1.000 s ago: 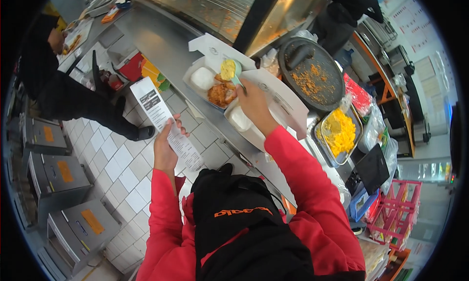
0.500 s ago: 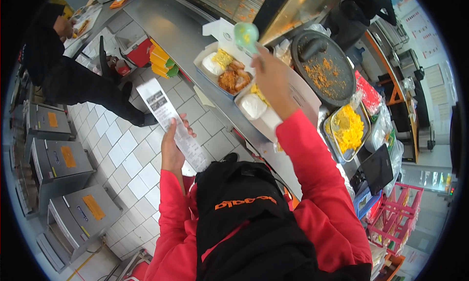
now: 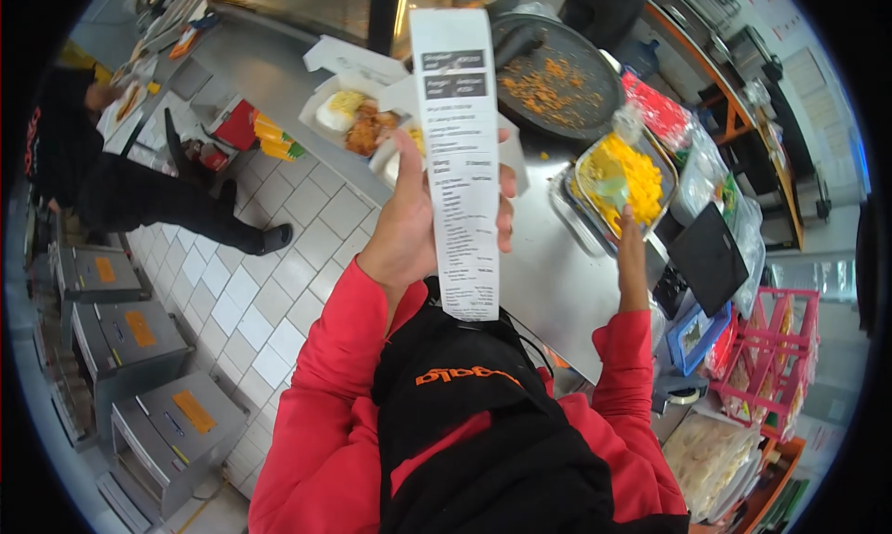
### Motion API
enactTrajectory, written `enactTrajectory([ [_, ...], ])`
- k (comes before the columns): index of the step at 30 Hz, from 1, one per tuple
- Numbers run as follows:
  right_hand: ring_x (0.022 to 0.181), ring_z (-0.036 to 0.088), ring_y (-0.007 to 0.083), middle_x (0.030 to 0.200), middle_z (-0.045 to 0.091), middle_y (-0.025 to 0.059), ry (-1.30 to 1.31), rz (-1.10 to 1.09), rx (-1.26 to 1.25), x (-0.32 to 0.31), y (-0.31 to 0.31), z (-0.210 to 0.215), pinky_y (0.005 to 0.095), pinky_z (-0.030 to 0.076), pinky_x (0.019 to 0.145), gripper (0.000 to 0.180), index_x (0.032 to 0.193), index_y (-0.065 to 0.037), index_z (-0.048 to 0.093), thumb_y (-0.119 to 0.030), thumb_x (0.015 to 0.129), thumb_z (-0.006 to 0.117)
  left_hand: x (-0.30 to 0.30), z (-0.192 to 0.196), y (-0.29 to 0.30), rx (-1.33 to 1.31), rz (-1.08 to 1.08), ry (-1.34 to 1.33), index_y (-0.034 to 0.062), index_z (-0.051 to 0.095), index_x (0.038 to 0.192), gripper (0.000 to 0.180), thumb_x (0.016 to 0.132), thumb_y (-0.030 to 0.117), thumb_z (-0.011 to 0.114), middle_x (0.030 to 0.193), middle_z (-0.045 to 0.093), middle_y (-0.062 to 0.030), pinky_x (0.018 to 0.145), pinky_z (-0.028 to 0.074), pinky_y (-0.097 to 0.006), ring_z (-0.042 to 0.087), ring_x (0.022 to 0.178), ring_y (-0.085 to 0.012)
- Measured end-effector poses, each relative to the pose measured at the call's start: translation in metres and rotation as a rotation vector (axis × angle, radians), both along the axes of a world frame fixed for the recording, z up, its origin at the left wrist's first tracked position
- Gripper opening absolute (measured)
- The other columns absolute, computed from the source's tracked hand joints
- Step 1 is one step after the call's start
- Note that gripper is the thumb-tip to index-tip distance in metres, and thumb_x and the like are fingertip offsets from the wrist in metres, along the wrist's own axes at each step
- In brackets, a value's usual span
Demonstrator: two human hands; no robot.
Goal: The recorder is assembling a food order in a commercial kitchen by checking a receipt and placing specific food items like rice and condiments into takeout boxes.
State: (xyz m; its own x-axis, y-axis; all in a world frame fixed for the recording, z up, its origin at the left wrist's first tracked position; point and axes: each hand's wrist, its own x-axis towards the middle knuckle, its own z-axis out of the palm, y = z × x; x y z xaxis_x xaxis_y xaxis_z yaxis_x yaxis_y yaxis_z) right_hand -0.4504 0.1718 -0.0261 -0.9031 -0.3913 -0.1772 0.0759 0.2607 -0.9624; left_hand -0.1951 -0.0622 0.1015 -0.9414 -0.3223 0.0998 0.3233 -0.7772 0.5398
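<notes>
A long white printed receipt (image 3: 457, 200) is held upright in my left hand (image 3: 406, 223), thumb on one edge and fingertips on the other. My right hand (image 3: 632, 260) grips a pale green spoon (image 3: 610, 190), whose bowl rests in shredded yellow food (image 3: 636, 167). That food lies in a metal tray (image 3: 673, 192) at the right of the counter. Beyond the receipt stands an open cardboard box (image 3: 316, 118) with white rice, yellow topping and browned fried chicken (image 3: 369, 130). A second box with rice (image 3: 385, 167) is partly covered by the receipt and my left hand.
A wide dark stone mortar (image 3: 581, 111) with orange-brown crumbs and a pestle (image 3: 518, 45) sits behind the tray. A black tablet (image 3: 706, 260), blue bin (image 3: 699, 334) and pink rack (image 3: 767, 358) line the right. Another person (image 3: 139, 195) stands far left.
My left hand has raised the receipt and brought it rightward, in front of the boxes. My right hand has moved the spoon from above the boxes to the yellow food tray.
</notes>
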Motion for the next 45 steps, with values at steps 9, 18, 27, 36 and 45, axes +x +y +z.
enactTrajectory([
  [9,0.11,0.053,0.027,0.118,0.06,0.0116,0.46,0.132,0.0,0.104,0.08,0.07,0.0344,0.042,0.092,0.014,0.092,-0.005,0.062,-0.008,0.079,0.069,-0.092,0.04,0.103,0.003,-0.365,0.048,0.0063,0.034,0.139,0.092,0.083,0.078,0.015,0.097,0.055,-0.0105,0.066,0.052,-0.039,0.057,0.077,-0.0216],
  [18,0.103,0.056,0.023,0.11,0.067,0.0055,0.405,-0.009,0.113,0.14,0.227,0.102,0.0336,0.043,0.09,0.022,0.075,-0.001,0.065,-0.011,0.091,0.054,-0.146,0.056,0.222,0.049,-0.753,0.166,0.0049,0.037,0.137,0.094,0.082,0.078,0.016,0.101,0.058,-0.0115,0.069,0.056,-0.039,0.061,0.081,-0.0216],
  [27,0.091,0.061,0.0164,0.108,0.065,0.0095,0.674,-0.774,0.304,0.163,0.397,0.105,0.0262,0.047,0.078,0.014,0.103,-0.001,0.06,-0.01,0.095,0.052,-0.164,0.07,0.301,0.056,-0.968,0.224,0.0025,0.036,0.136,0.095,0.082,0.078,0.017,0.102,0.058,-0.0124,0.069,0.055,-0.039,0.063,0.079,-0.0221],
  [36,0.098,0.062,0.0242,0.111,0.061,0.0143,1.016,-1.349,0.883,0.116,0.604,0.186,0.0313,0.048,0.084,0.021,0.11,-0.005,0.062,-0.016,0.093,0.054,-0.149,0.071,0.309,0.015,-0.855,0.107,0.0011,0.034,0.137,0.09,0.087,0.075,0.021,0.097,0.051,-0.0119,0.063,0.051,-0.04,0.056,0.077,-0.0225],
  [45,0.11,0.056,0.0301,0.113,0.06,0.0206,0.639,-1.173,1.319,0.117,0.848,0.18,0.0345,0.04,0.095,0.044,0.114,0.001,0.058,-0.038,0.096,0.047,-0.175,0.067,0.347,0.001,-0.933,0.047,-0.0004,0.036,0.135,0.091,0.087,0.075,0.02,0.099,0.053,-0.0106,0.069,0.051,-0.039,0.056,0.078,-0.021],
])
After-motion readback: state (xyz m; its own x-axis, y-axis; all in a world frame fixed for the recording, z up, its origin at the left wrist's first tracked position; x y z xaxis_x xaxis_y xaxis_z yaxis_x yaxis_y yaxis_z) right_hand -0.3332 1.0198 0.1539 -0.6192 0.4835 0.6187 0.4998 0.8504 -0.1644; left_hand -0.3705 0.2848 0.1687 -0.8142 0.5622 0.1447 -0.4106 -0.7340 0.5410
